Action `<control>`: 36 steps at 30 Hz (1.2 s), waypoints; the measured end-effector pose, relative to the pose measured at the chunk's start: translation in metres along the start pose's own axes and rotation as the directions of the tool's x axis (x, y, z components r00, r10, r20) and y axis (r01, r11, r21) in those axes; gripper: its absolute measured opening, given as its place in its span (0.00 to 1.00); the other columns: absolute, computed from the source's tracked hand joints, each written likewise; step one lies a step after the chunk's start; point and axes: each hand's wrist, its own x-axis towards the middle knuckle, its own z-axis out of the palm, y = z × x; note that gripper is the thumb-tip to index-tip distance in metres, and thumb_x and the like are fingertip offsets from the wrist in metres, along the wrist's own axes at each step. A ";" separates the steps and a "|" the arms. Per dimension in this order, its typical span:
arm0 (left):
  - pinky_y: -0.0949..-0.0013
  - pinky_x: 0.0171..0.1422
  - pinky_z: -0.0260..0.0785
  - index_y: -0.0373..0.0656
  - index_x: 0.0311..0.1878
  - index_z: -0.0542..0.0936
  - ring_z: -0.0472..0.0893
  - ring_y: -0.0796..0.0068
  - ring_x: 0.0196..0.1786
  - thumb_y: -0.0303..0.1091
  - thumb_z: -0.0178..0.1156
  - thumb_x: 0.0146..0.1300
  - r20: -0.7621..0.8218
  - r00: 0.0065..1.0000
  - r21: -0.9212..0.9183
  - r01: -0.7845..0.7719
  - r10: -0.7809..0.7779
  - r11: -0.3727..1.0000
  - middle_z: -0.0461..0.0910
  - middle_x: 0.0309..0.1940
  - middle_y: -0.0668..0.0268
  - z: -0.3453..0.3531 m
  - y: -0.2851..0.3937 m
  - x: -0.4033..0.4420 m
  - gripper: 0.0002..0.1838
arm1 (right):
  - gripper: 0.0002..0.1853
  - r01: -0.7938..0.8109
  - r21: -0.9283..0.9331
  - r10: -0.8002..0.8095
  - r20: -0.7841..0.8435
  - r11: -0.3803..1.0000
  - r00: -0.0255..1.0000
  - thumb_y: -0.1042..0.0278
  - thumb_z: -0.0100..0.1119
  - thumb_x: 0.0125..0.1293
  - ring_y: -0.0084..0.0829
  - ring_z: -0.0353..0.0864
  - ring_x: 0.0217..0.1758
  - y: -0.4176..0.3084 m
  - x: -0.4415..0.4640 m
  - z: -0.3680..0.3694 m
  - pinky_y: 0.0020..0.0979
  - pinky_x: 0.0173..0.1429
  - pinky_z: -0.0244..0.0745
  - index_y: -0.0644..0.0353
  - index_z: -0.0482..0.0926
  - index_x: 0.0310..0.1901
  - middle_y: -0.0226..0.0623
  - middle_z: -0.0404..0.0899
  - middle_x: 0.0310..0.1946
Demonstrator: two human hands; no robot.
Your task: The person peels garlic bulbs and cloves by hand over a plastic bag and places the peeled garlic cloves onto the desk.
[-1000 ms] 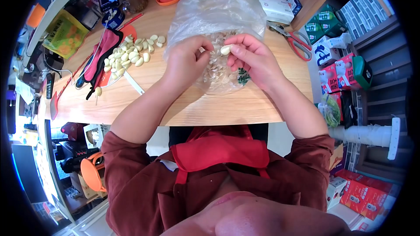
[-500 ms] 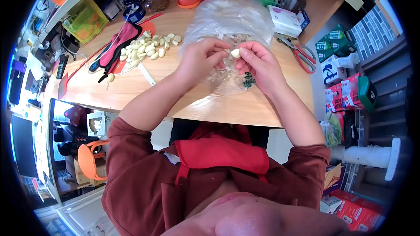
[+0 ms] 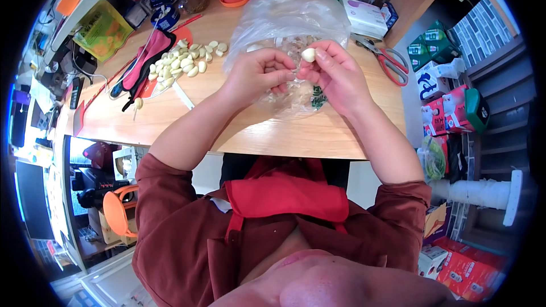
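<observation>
Pinching the clove (image 3: 308, 54) over the bag (image 3: 290, 14), the right hand (image 3: 343, 82) is holding it at the palm's ten o'clock. It is looking light, firm, perhaps slippery, likely favouring gentle pressure on its broad sides. The left hand (image 3: 253, 75) is curling, its grasp impossible to tell.
</observation>
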 end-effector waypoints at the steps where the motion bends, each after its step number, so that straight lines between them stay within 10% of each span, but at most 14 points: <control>1: 0.80 0.28 0.67 0.36 0.39 0.75 0.77 0.80 0.26 0.23 0.59 0.56 0.015 1.000 0.006 0.014 -0.014 1.000 0.79 0.29 0.65 0.000 0.001 0.000 0.07 | 0.11 0.005 0.015 -0.005 0.030 1.000 1.000 0.65 0.49 0.67 0.29 0.79 0.39 0.000 0.000 -0.001 0.28 0.47 0.76 0.63 0.70 0.45 0.36 0.75 0.36; 36: 0.77 0.32 0.72 0.37 0.37 0.76 0.80 0.77 0.31 0.20 0.60 0.55 0.258 0.964 -0.159 0.112 -0.068 0.981 0.80 0.31 0.63 -0.007 0.008 -0.005 0.06 | 0.09 -0.005 -0.042 0.019 0.341 0.999 0.940 0.69 0.50 0.66 0.27 0.78 0.40 -0.011 -0.002 -0.010 0.32 0.48 0.77 0.64 0.71 0.44 0.33 0.74 0.36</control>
